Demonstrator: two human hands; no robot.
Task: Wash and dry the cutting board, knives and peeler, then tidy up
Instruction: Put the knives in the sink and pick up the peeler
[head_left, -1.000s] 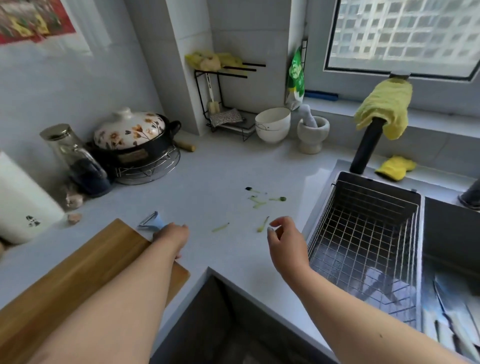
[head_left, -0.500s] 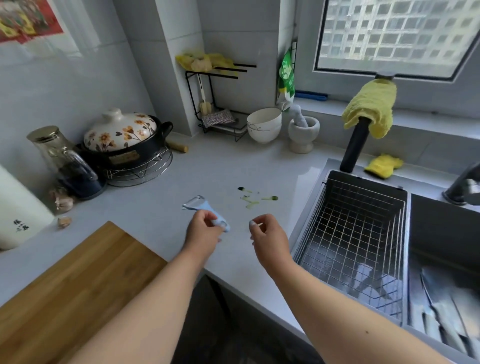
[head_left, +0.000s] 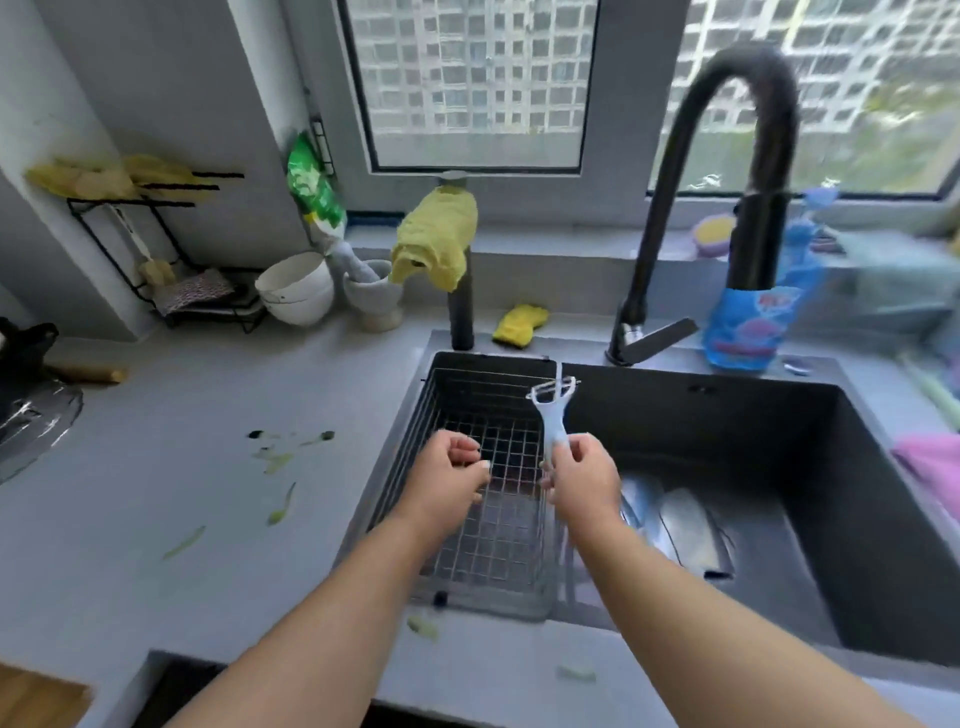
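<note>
Right now my right hand (head_left: 582, 480) pinches the peeler (head_left: 551, 415) by the lower end of its pale blue handle, fingers (head_left: 563, 457) curled tight round it, so the tool stands nearly upright with its blade head at the top. It hangs above the sink (head_left: 857, 519), just at the edge of the wire basket (head_left: 488, 545) that sits in the sink's left part. My left hand (head_left: 449, 475) is just beside it, over the basket, its fingers curled in toward the palm and holding nothing; it does not touch the peeler. Down in the sink, behind my right wrist, lie the knives (head_left: 685, 525), blurred, flat on the bottom. A corner of the wooden cutting board (head_left: 36, 696) shows at the lower left on the table (head_left: 156, 493), well apart from both hands. Green peel scraps (head_left: 283, 501) are scattered on the table left of the sink. The black faucet (head_left: 727, 156) arches above the basin, and a yellow cloth (head_left: 436, 239) is draped over a black post behind the basket.
</note>
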